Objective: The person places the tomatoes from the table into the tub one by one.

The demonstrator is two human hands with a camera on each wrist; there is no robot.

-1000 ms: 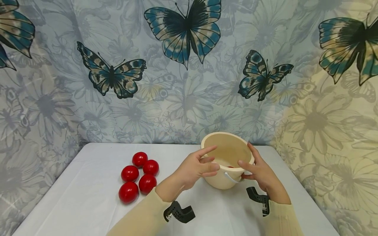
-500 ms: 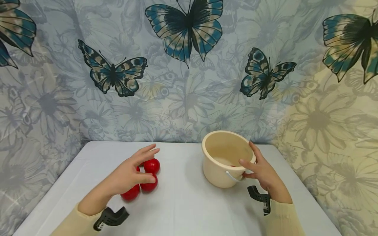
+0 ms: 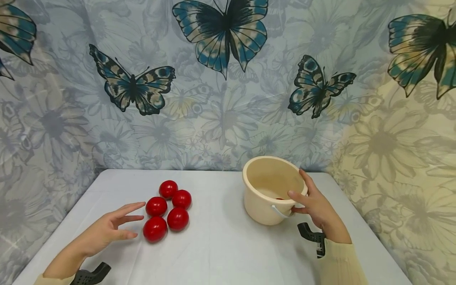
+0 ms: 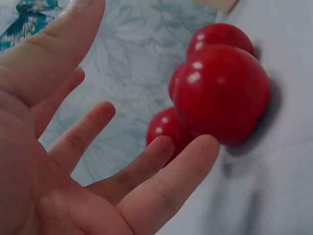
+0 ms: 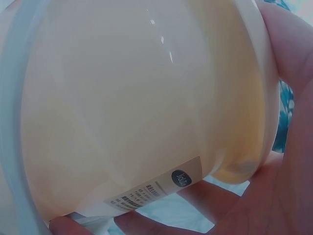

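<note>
Several shiny red balls (image 3: 154, 229) lie in a cluster on the left half of the white table, and they fill the upper right of the left wrist view too. Just left of them is my left hand (image 3: 97, 236), fingers spread and holding nothing. A cream bucket (image 3: 263, 209) stands at the right, tilted a little towards me. My right hand (image 3: 318, 208) grips its right side, thumb over the rim and fingers around the outside. A sliver of something red (image 3: 280, 199) shows inside the bucket; the front wall hides the rest.
The white table (image 3: 221, 253) ends at the back against a butterfly-printed cloth (image 3: 228, 130). The bucket's pale handle (image 3: 279, 211) hangs down its front, and a printed label (image 5: 159, 188) shows on its wall in the right wrist view.
My left hand has moved from beside the bucket, leftward over the red balls, to their left side. The right hand keeps its grip on the bucket, which has barely moved.
</note>
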